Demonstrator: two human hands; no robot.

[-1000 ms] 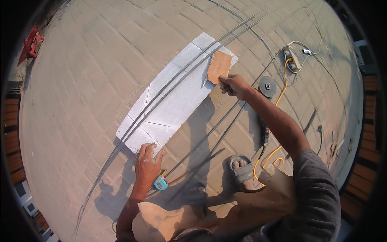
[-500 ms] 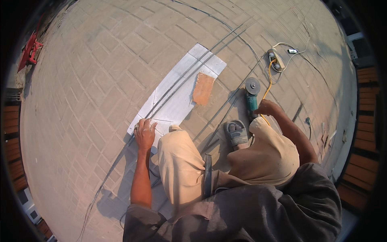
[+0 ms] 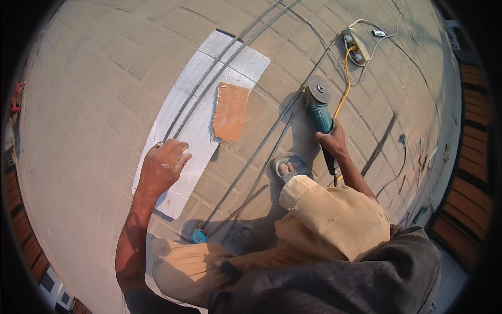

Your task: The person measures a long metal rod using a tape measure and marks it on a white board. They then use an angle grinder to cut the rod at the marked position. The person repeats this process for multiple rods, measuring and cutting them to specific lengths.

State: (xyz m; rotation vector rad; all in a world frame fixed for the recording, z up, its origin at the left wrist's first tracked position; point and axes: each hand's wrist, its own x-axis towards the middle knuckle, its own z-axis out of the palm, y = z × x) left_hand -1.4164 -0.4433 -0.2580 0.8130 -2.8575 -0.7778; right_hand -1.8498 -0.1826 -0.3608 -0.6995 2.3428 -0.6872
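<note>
My right hand (image 3: 333,141) grips the teal grinder (image 3: 319,107), lying on the paving beside my sandal (image 3: 289,168). My left hand (image 3: 163,166), fingers curled, presses the white sheet (image 3: 194,112), perhaps pinning 2 rods (image 3: 209,78).

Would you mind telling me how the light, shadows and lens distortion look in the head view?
Head view: hard, warm sunlight; the angle grinder in the right hand casts a crisp shadow to its left; the left hand rests on the bright white sheet; paving joints bend toward the dark round rim; focus is sharp.
</note>
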